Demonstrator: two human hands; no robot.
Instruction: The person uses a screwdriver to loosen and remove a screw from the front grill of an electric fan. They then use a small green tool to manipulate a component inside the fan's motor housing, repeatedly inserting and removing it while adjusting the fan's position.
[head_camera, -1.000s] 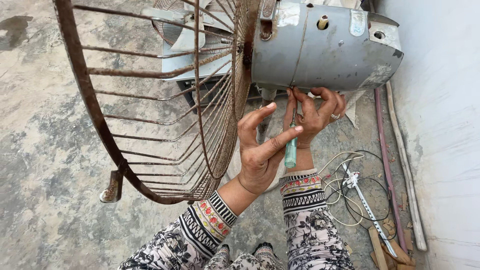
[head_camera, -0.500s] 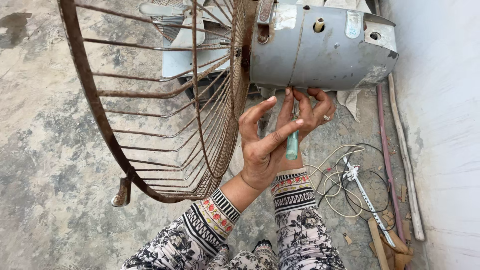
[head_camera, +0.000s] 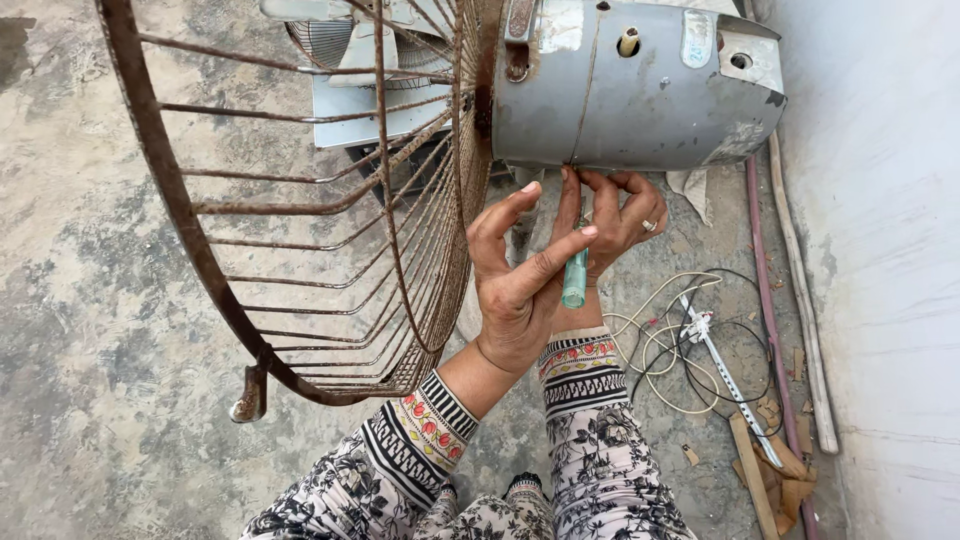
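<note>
A screwdriver with a clear green handle (head_camera: 574, 280) points straight up at the underside of a grey fan motor housing (head_camera: 640, 95). My left hand (head_camera: 515, 285) is beside the handle; its index finger lies across the top of the handle and its thumb sticks up. My right hand (head_camera: 622, 212) is just under the housing, with curled fingers pinching the screwdriver's shaft where it meets the housing's seam. The tip is hidden by my fingers. A rusty wire fan cage (head_camera: 330, 200) stands to the left of both hands.
A tangle of white and black cable (head_camera: 670, 340) and a metal bracket (head_camera: 725, 375) lie on the concrete floor to the right. Wood scraps (head_camera: 775, 470) and a pipe (head_camera: 795, 290) run along the white wall (head_camera: 880, 250). Fan blades (head_camera: 370, 90) show behind the cage.
Both hands stay under the housing on the screwdriver. My left index finger has shifted a little on the handle. The fan sits slightly higher in view.
</note>
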